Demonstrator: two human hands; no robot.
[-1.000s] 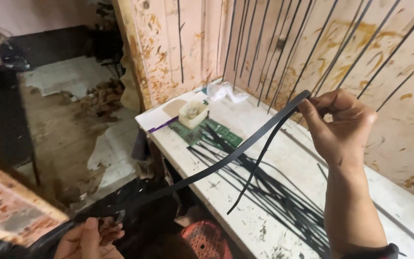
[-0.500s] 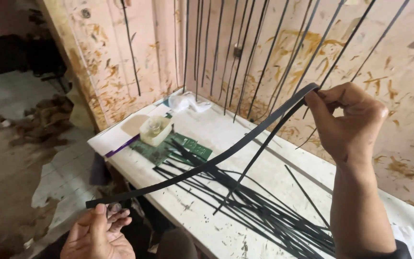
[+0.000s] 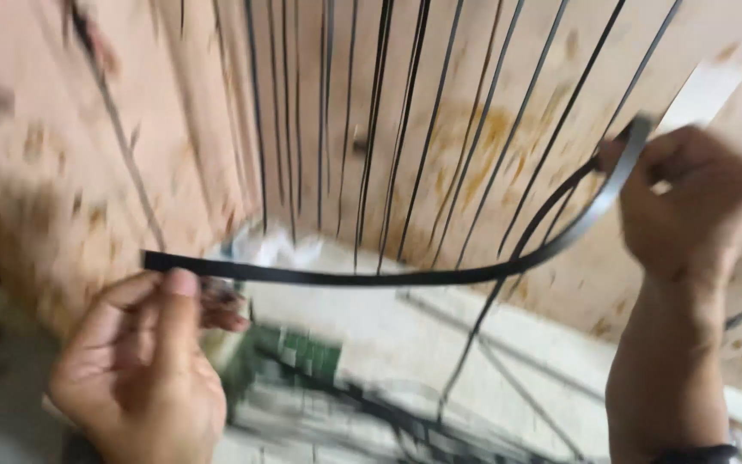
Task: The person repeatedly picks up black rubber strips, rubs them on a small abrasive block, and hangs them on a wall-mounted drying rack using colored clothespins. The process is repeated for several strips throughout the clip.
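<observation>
While bowed, black strip [image 3: 405,277] in 2 hands

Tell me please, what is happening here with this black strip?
A person holds a long black strip stretched between both hands. The left hand pinches one end, and the right hand keeps a grip on the other end, higher up, so the strip sags in a curve. More black strips lean against the wooden wall behind, and some lie on the white table below. The picture is blurred.

A workshop: black strips [image 3: 371,120] lean against stained plywood wall [image 3: 45,129].
</observation>
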